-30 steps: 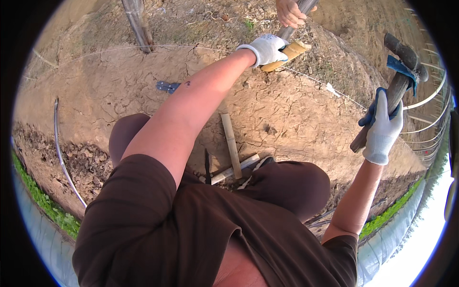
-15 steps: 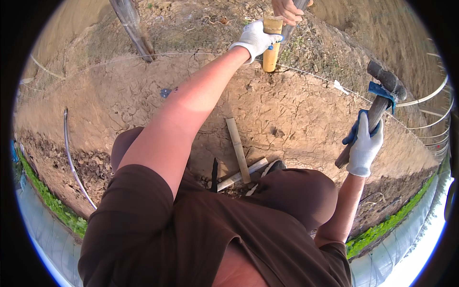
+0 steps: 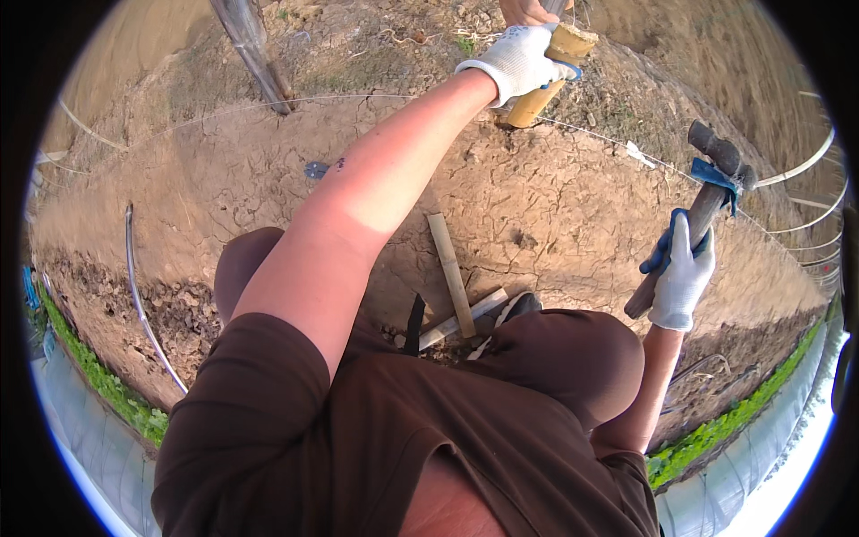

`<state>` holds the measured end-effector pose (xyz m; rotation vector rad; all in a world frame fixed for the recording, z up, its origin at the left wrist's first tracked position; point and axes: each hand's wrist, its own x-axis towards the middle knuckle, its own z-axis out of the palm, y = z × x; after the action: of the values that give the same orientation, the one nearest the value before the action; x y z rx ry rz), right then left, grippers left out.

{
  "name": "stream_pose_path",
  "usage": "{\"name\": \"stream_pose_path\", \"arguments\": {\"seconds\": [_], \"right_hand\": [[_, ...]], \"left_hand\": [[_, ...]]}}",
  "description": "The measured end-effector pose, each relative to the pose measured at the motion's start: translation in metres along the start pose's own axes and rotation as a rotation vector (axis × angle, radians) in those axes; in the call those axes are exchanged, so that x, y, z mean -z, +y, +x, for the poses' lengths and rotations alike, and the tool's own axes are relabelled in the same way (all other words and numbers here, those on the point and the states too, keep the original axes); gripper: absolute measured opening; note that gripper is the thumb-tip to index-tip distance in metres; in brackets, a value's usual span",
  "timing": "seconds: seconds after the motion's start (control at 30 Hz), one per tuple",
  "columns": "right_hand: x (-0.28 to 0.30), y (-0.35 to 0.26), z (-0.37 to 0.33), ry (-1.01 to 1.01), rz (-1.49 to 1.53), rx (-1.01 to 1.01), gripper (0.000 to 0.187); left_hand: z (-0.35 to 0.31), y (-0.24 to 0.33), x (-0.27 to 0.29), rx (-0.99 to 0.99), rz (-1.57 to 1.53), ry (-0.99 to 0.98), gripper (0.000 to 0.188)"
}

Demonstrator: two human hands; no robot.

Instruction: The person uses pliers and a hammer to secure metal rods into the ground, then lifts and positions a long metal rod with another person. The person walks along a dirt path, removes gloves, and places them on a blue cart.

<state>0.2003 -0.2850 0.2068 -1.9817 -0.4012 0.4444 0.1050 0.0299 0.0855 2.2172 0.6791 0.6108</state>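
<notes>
My left hand point(image 3: 526, 64), in a white knit glove with blue on the fingers, grips a yellowish bamboo stake point(image 3: 534, 105). The stake tilts to the right, its lower end at the soil beside a thin white string point(image 3: 595, 134). Out to the right, my gloved right hand point(image 3: 682, 277) is closed round the wooden handle of a hammer point(image 3: 707, 199). Blue cloth point(image 3: 713, 174) is tied below its dark head, which points away from me. Just beyond my left hand, another person's bare hand point(image 3: 528, 12) is partly cut off by the frame's upper edge.
A weathered wooden post point(image 3: 253, 54) stands at the upper left. Flat wooden strips point(image 3: 450, 273) lie near my shoe point(image 3: 519, 307). A curved pipe point(image 3: 139, 291) lies on the left, pale hoops point(image 3: 805, 166) arch at the right. Green plants point(image 3: 107, 385) line plastic sheeting point(image 3: 76, 438).
My left hand has moved right, and the bamboo stake has gone from nearly upright to leaning right. The hammer stays in my right hand, almost unmoved.
</notes>
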Motion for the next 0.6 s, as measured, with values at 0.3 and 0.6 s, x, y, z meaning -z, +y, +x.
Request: {"name": "stream_pose_path", "arguments": {"seconds": [0.3,0.6], "right_hand": [[-0.004,-0.006,-0.008,-0.033,-0.042,-0.001,0.017],[-0.032,-0.064,-0.004,-0.18,-0.02,0.154,0.025]], "left_hand": [[-0.016,-0.031,-0.019,0.176,-0.22,-0.127,0.055],[-0.06,-0.017,-0.034,0.07,-0.192,-0.118,0.064]]}}
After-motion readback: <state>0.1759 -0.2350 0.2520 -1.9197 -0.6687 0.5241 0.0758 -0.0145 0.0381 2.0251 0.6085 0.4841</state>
